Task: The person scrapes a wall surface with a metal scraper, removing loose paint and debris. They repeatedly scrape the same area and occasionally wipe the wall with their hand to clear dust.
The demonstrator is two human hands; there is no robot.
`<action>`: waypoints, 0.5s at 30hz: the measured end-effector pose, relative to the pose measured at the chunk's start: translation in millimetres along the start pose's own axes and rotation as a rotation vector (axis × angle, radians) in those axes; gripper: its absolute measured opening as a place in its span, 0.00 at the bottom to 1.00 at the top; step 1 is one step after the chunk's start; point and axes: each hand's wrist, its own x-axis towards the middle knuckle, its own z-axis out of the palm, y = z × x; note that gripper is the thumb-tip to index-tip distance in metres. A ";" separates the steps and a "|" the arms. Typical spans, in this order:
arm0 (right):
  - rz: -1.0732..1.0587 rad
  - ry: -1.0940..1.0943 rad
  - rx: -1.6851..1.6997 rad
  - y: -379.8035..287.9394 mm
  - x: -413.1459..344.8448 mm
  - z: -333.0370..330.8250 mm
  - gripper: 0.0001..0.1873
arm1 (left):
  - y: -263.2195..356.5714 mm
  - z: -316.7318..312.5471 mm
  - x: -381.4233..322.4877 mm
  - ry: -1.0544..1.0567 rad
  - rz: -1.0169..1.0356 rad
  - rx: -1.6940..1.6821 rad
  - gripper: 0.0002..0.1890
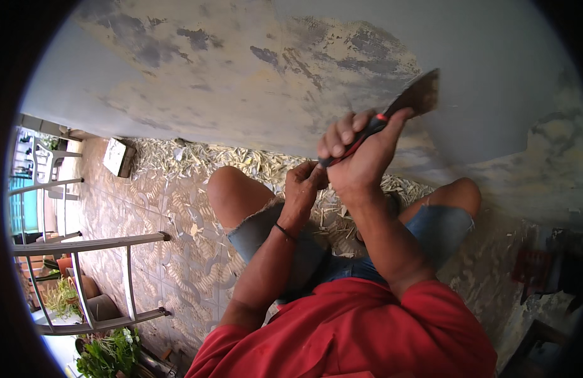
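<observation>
My right hand (365, 146) grips a paint scraper by its black and red handle (354, 147). The scraper's broad blade (425, 93) points up and to the right, close before the wall, and is a little blurred. Whether the blade touches the wall cannot be told. Just below the handle's butt end is my left hand (303, 186), its fingers drawn together; whether they grip the butt or only meet it is unclear. The wall (216, 80) shows patches of stripped cream and grey among smooth grey paint (485, 108).
Peeled paint flakes (225, 160) lie along the wall's foot, over the patterned tile floor (187, 250). A pale block (117, 156) sits by the wall. At left are an aluminium ladder (131, 279), a white plastic chair (50, 160) and potted plants (109, 352). Dark objects (551, 269) stand at right.
</observation>
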 end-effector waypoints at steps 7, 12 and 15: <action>0.243 -0.119 -0.039 15.4 -26.1 -8.3 0.43 | -3.9 9.8 3.2 -0.084 0.114 0.234 0.16; 0.069 0.007 0.052 14.1 -8.6 -12.7 0.43 | -19.1 12.0 6.8 -0.028 0.035 0.159 0.16; 0.211 -0.085 0.002 26.4 -17.3 -18.0 0.43 | -72.1 -6.2 16.9 0.011 -0.004 0.092 0.17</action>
